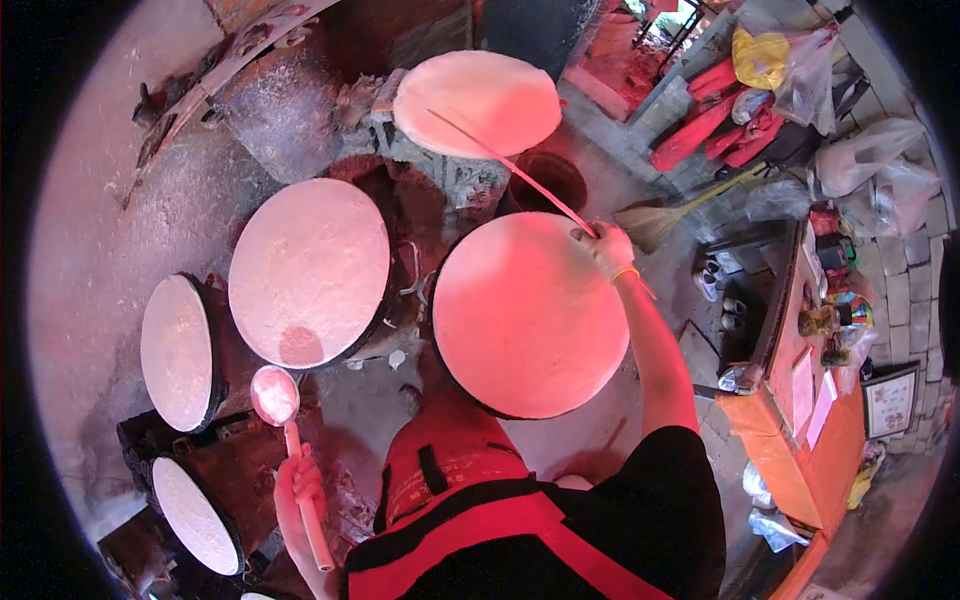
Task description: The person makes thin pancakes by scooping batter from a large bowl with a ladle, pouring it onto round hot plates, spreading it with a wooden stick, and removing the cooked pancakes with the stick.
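My left hand (306,477) is closed round the handle of a ladle (276,396), whose bowl holds something pale, beside a large pale round sheet (311,270) on a dark-rimmed griddle. In my right hand (604,246) is a long thin stick (541,189), pointing up and left across the top round sheet (476,97). That hand is over the right edge of the nearest round sheet (529,322). Farther left are two smaller, dark-rimmed rounds, one upper (177,352) and one lower (196,516). Whether the stick touches the top sheet I cannot tell.
A dark round bucket (549,184) stands below the top sheet. A straw broom (651,223) lies to the right. A table with an orange cover (776,450) holds jars and papers. Shoes (706,283) are under it. Clothes and plastic bags (804,82) hang or lie at the upper right.
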Demonstrator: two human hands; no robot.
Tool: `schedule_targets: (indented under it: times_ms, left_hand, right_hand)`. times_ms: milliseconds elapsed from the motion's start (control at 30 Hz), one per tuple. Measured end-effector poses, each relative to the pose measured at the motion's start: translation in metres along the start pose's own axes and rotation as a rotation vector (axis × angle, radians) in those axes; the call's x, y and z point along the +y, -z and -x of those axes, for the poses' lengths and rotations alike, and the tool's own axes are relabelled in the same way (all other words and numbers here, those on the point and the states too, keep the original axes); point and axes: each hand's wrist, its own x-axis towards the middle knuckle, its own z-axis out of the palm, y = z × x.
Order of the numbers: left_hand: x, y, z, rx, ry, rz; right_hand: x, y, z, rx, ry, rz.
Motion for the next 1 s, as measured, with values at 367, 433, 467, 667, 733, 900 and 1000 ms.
schedule_targets:
  times_ms: [367, 433, 467, 667, 733, 900, 1000]
  left_hand:
    - [0.065, -0.011, -0.045, -0.214, 0.177, -0.022]
    - [0.072, -0.016, -0.05, -0.198, 0.183, -0.04]
    - [0.076, -0.017, -0.057, -0.214, 0.187, -0.036]
    - [0.073, -0.017, -0.048, -0.194, 0.099, 0.008]
    - [0.069, -0.008, -0.042, -0.207, 0.1, 0.073]
    - [-0.002, -0.013, -0.021, 0.053, -0.25, 0.007]
    - [-0.041, 0.005, 0.019, 0.067, -0.236, 0.217]
  right_hand:
    - [-0.128, 0.148, 0.026, 0.011, 0.044, -0.417]
    - [-0.129, 0.174, -0.009, 0.078, 0.138, -0.417]
    - [-0.134, 0.189, -0.027, 0.149, 0.161, -0.377]
    - [-0.254, 0.243, -0.048, 1.019, 0.693, 0.419]
    - [-0.251, 0.225, -0.084, 1.27, 1.024, 0.584]
    - [-0.178, 0.057, -0.236, 0.593, 1.112, -0.346]
    - [-0.184, -0.03, -0.207, 0.573, 0.788, 0.444]
